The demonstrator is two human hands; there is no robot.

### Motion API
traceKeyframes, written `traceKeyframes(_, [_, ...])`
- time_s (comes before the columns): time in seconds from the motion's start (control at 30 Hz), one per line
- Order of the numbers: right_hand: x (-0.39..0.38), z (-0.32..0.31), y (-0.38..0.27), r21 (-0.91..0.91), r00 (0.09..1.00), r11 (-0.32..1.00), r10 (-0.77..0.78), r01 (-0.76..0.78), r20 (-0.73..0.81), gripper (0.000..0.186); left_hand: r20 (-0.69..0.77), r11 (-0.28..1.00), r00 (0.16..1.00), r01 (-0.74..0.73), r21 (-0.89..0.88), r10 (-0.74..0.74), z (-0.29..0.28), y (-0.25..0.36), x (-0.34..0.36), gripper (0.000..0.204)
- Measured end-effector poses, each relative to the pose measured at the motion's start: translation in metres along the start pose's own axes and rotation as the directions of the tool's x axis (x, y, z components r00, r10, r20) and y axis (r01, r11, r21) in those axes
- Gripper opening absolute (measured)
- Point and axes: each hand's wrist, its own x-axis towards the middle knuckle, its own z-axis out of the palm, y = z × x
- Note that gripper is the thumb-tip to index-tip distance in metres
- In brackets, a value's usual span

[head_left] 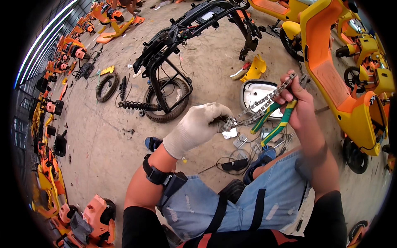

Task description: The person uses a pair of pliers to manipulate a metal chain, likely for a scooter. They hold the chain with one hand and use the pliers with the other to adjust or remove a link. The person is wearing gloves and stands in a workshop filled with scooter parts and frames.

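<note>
My left hand (198,126), in a pale glove, grips the lower-left end of a metal chain (261,106), with its fingertips partly hidden. My right hand (297,101), bare, is closed on the chain's upper end and also holds pliers (283,123) with green and yellow handles, which hang down from the fingers. The chain stretches in a doubled length between my two hands, above a white-lined shell (249,96) on the floor.
A black scooter frame (173,37) stands ahead with loose tyres (108,87) and a yellow panel (254,68) nearby. A yellow-orange scooter body (326,82) is at my right; cables (244,154) lie below. A person (128,5) is in the distance.
</note>
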Motion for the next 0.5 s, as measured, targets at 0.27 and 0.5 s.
traceKeyframes(0.27, [-0.004, 0.008, 0.008, -0.021, 0.986, 0.986, 0.167, -0.166, 0.015, 0.018, 0.16, 0.948, 0.959, -0.186, -0.26, 0.233, 0.001, 0.02, -0.003, 0.036])
traceKeyframes(0.5, [-0.003, 0.009, 0.008, -0.024, 0.955, 0.959, 0.284, -0.283, 0.091, 0.017, 0.008, 0.932, 0.932, -0.363, 0.007, 0.363, 0.004, 0.025, -0.004, 0.043])
